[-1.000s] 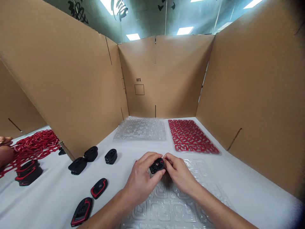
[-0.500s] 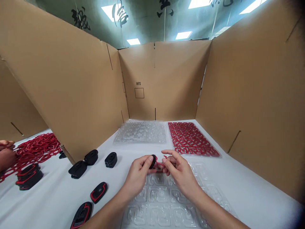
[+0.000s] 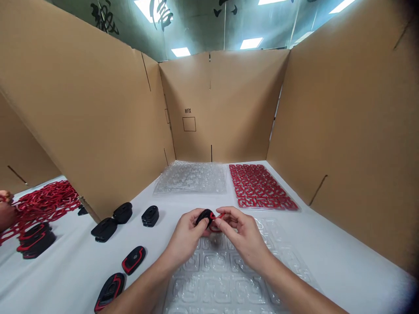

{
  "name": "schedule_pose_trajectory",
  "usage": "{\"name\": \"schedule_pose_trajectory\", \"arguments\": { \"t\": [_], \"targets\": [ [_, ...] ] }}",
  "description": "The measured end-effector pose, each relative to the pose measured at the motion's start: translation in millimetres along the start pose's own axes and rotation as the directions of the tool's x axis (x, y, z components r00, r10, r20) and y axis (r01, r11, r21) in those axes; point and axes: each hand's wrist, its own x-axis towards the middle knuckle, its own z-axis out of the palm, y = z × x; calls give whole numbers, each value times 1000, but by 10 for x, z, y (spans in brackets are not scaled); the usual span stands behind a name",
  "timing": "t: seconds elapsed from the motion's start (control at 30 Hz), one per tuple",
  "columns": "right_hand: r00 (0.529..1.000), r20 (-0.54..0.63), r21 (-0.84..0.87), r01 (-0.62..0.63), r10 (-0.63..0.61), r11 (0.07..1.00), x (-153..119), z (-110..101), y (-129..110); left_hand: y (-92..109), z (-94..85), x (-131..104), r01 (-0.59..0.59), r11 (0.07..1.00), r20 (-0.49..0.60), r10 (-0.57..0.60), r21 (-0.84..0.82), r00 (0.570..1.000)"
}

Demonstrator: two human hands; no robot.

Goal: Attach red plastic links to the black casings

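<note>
Left hand point(image 3: 186, 235) curled around a black plastic shell point(image 3: 204, 215), thumb and fingers closed on it, lifted just above the near clear blister tray point(image 3: 229, 279). Right hand point(image 3: 241, 235) meeting it from the right, fingertips pinched on a thin red trim piece point(image 3: 216, 216) that lies against the shell's right edge. Both hands touching at the fingertips, near the middle of the white table point(image 3: 327, 253).

Beyond the hands, far and to the right: a tray of red trim pieces point(image 3: 262, 187), filled in rows. Just left of that, against the far cardboard wall point(image 3: 222, 104): a stack of empty clear trays point(image 3: 191, 177).

To the left of the hands, well apart from them: three bare black shells point(image 3: 122, 215) in a loose row by the left cardboard partition point(image 3: 81, 122). Nearer and lower left: two finished shells with red trim point(image 3: 122, 272), lying flat, one behind the other.

Past the partition, at the far left edge: a heap of loose red pieces point(image 3: 42, 203), a small pile of black-and-red shells point(image 3: 34, 240) beside it, and another person's hand point(image 3: 5, 209) partly in view, grip not discernible.
</note>
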Motion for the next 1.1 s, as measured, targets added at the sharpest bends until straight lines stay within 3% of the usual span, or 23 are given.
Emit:
{"name": "schedule_pose_trajectory", "arguments": {
  "t": [0.2,0.33,0.53,0.63,0.8,0.97,1.1],
  "targets": [
    [995,47,-179,92,-85,980,0,-42,-50,-48,-34,1,-124,984,-1,125,131,992],
    [978,9,-331,199,-207,923,-9,-57,-118,-71,-48,-11,-199,948,-23,211,248,977],
    [977,-33,-409,181,-213,894,-4,-58,-94,-65,-42,-24,-212,937,-41,232,277,972],
    [992,-66,-316,84,-110,945,8,-52,-55,-62,-34,-18,-211,937,-47,233,278,971],
    [992,-72,-10,-100,99,995,43,-34,-47,-88,-25,-19,-202,952,-35,216,230,976],
    [964,-6,272,-256,268,928,85,-33,-27,-85,-30,-42,-217,929,-39,239,301,970],
    [957,53,406,-281,285,870,99,-40,9,-69,-41,-39,-220,923,-52,249,316,967]
  ]
}}
